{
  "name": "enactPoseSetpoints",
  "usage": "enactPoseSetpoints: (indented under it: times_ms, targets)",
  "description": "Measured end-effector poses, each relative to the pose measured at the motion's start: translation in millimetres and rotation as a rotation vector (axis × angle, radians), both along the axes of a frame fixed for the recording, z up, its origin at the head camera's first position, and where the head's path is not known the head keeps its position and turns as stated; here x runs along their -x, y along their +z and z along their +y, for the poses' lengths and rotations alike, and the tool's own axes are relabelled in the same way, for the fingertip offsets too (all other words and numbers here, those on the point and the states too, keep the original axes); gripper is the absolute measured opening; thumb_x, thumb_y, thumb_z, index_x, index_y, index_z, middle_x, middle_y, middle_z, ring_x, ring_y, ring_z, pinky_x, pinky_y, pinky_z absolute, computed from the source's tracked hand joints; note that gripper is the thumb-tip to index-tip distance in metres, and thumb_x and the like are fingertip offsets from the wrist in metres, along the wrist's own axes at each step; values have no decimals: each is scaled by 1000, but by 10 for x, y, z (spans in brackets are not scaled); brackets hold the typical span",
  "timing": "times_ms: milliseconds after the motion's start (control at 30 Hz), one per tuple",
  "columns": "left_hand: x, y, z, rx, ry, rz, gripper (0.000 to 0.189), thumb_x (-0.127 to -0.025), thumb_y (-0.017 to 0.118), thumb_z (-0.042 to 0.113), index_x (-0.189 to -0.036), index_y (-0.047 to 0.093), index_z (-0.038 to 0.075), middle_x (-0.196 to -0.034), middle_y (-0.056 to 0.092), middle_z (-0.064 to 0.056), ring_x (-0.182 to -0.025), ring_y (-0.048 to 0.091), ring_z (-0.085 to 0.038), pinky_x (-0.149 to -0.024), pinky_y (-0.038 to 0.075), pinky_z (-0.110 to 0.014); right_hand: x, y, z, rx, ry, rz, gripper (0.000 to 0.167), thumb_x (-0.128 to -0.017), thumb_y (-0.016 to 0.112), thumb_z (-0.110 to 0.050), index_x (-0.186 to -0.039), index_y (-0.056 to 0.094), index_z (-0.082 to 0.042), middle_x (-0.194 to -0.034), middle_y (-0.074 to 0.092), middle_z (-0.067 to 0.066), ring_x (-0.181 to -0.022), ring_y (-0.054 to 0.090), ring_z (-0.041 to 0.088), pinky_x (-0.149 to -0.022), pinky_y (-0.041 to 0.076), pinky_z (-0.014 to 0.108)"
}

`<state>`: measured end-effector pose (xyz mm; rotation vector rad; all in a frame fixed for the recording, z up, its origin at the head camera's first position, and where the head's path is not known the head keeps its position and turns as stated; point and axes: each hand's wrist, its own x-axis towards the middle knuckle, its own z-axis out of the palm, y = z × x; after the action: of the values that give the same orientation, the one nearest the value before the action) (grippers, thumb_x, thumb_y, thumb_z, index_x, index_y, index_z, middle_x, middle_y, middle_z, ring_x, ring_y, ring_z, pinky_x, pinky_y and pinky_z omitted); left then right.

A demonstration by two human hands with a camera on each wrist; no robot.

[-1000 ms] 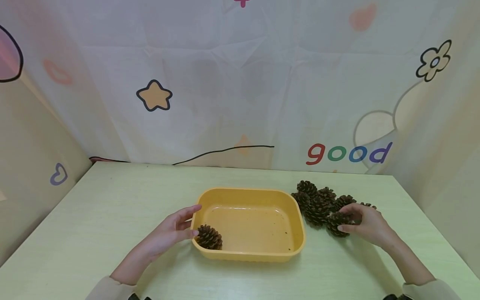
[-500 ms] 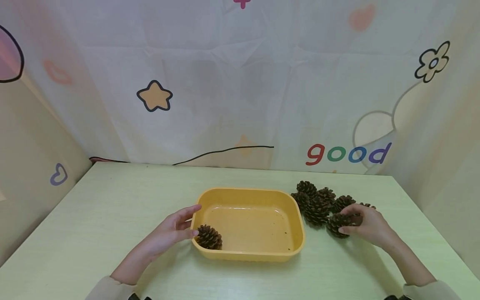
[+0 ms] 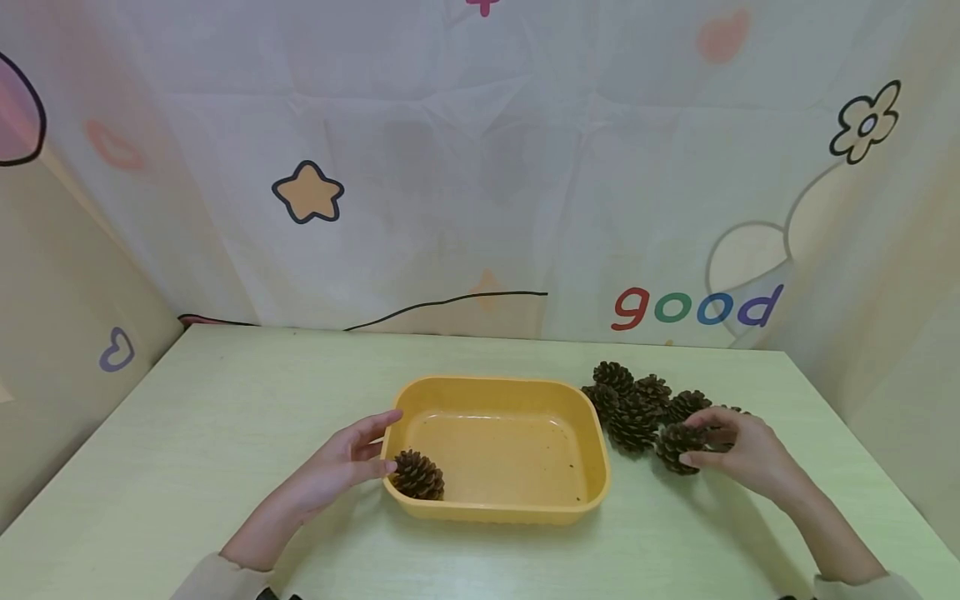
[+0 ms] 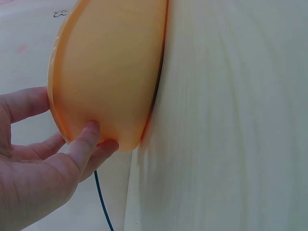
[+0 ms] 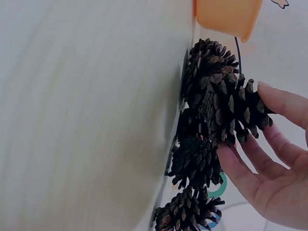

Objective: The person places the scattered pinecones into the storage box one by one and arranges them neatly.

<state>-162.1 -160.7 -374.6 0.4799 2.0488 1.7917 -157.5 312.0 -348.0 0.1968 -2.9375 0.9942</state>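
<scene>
A yellow plastic basin (image 3: 495, 446) stands mid-table with one brown pine cone (image 3: 418, 475) in its near-left corner. My left hand (image 3: 348, 454) holds the basin's left end; in the left wrist view its fingers (image 4: 85, 144) bear on the outer wall and another reaches the rim. At the right, my right hand (image 3: 738, 450) pinches a pine cone (image 3: 678, 448) between thumb and fingers, at the near side of a cluster of pine cones (image 3: 633, 417). In the right wrist view the pinched pine cone (image 5: 231, 108) overlaps the others behind it.
The pale table (image 3: 247, 417) runs back to a printed cloth backdrop (image 3: 480, 208) with a star and the word "good". One more pine cone (image 3: 735, 410) shows partly behind my right hand. Small dark bits (image 3: 572, 466) lie on the basin floor.
My right hand and its pine cone have shifted very slightly to the right. The left hand and basin have stayed in place.
</scene>
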Motion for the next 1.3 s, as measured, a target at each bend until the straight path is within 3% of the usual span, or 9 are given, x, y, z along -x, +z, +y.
enactPoseSetpoints:
  times_ms: [300,500,600,900,1100,1300]
  targets:
    - [9,-19,0,-3,1,2,71,-86,61,13,-142,21,-2,-144,20,-28,-128,28,-45,-98,38,-42,-52,63,-57,43,2,18,48,-72,77,-24,-112,60,-2,-110,60,20,-92,61,30,-65,50,27]
    - [14,-27,-5,2,0,4,71,-86,62,13,-142,21,-2,-145,18,-28,-128,27,-45,-98,38,-42,-85,133,-117,70,10,28,50,-73,76,-26,-114,58,-4,-112,60,16,-91,58,8,-69,50,24]
    - [16,-27,-4,1,1,4,71,-86,62,13,-142,21,-2,-145,18,-28,-128,27,-45,-98,39,-41,-106,174,-161,93,21,30,51,-73,76,-25,-115,58,-3,-114,59,16,-91,56,4,-70,51,23]
    - [9,-8,1,-2,3,0,71,-86,62,13,-142,21,-3,-144,20,-28,-128,27,-45,-98,39,-41,-162,282,-321,140,52,26,53,-74,75,-22,-120,57,-3,-115,59,16,-93,59,14,-70,52,23]
    - [5,-2,2,2,4,0,71,-86,62,13,-142,21,-2,-144,19,-28,-129,26,-45,-98,38,-42,-186,335,-456,164,81,43,52,-74,75,-20,-120,57,-1,-114,58,17,-96,60,29,-72,53,23]
    - [1,4,6,-2,1,2,71,-86,62,12,-142,21,-3,-144,19,-28,-128,27,-45,-98,39,-41,-182,376,-564,188,112,69,49,-74,75,-16,-118,58,-1,-115,57,16,-95,60,13,-76,52,23]
